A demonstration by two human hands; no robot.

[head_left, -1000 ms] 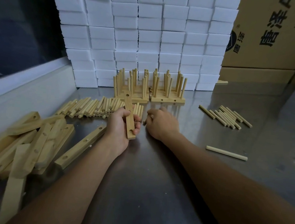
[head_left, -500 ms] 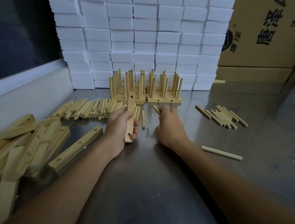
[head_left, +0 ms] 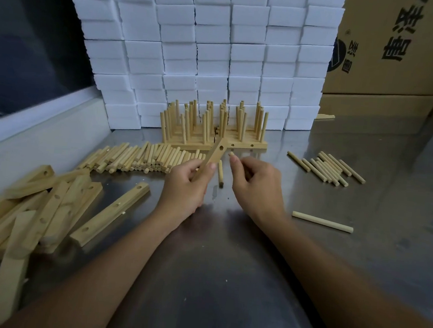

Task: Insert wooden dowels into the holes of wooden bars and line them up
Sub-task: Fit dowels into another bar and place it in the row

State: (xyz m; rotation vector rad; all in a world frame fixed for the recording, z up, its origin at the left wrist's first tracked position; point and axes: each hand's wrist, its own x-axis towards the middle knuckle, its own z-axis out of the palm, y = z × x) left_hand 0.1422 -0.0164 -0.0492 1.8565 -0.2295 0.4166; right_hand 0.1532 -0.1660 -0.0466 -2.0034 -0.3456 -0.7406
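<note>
My left hand [head_left: 186, 184] grips a wooden bar [head_left: 215, 154] tilted up off the metal table, one hole showing near its far end. Just to its right, my right hand [head_left: 256, 182] pinches a dowel [head_left: 231, 154] whose tip pokes out above the fingers, close to the bar but apart from it. Behind both hands stand finished bars with upright dowels [head_left: 213, 127], lined up in rows. A single dowel [head_left: 220, 173] lies on the table between my hands.
A row of loose dowels [head_left: 138, 156] lies left of my hands, and a smaller bunch [head_left: 326, 167] at right. One long dowel [head_left: 322, 222] lies nearer. Empty drilled bars [head_left: 51, 202] are piled at left. White foam blocks [head_left: 206, 46] and cardboard boxes [head_left: 400, 49] stand behind.
My left hand has tilted the bar upward. My right hand has lifted off the table holding a dowel and brought it toward the bar's far end.
</note>
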